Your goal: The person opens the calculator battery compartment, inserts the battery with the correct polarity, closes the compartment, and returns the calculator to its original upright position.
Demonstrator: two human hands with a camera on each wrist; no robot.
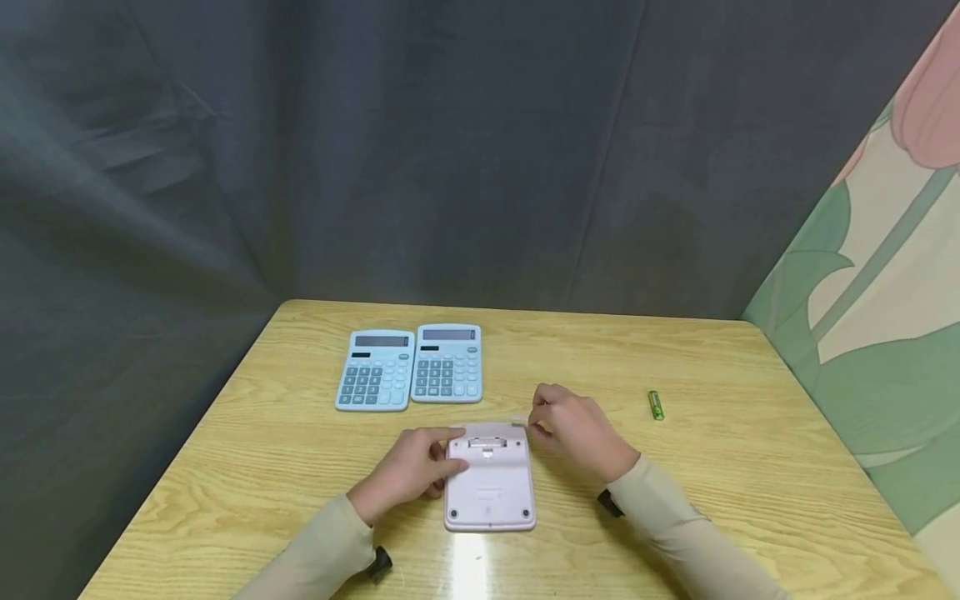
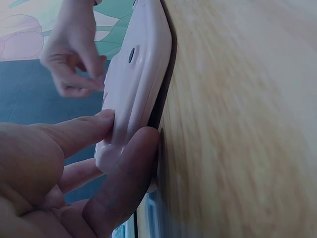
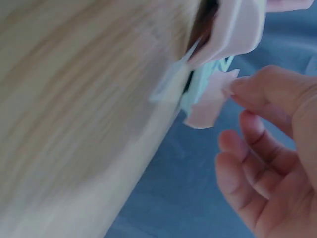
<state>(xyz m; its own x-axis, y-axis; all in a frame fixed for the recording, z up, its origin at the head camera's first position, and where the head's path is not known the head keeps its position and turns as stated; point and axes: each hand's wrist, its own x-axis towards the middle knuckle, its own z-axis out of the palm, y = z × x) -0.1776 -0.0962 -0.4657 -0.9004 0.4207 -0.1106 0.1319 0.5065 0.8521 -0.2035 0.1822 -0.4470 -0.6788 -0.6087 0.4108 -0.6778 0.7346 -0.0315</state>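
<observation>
A pink calculator (image 1: 489, 487) lies face down on the table, its battery compartment (image 1: 487, 442) uncovered near the top edge. My left hand (image 1: 411, 460) grips its left side, thumb on the back; the left wrist view shows the fingers at the rim (image 2: 106, 156). Just off the upper right corner, my right hand (image 1: 573, 425) pinches a small flat pink piece, apparently the battery cover (image 3: 213, 101), between thumb and index finger. Its other fingers curl loosely. A translucent strip (image 3: 173, 79) shows beside the calculator in the right wrist view; what it is I cannot tell.
Two light-blue calculators (image 1: 377, 371) lie face up side by side behind the pink one. To the right is a green battery (image 1: 656, 405). A dark curtain (image 1: 465, 158) hangs behind the wooden table (image 1: 247, 467), and a floral cloth (image 1: 885, 333) hangs at the right.
</observation>
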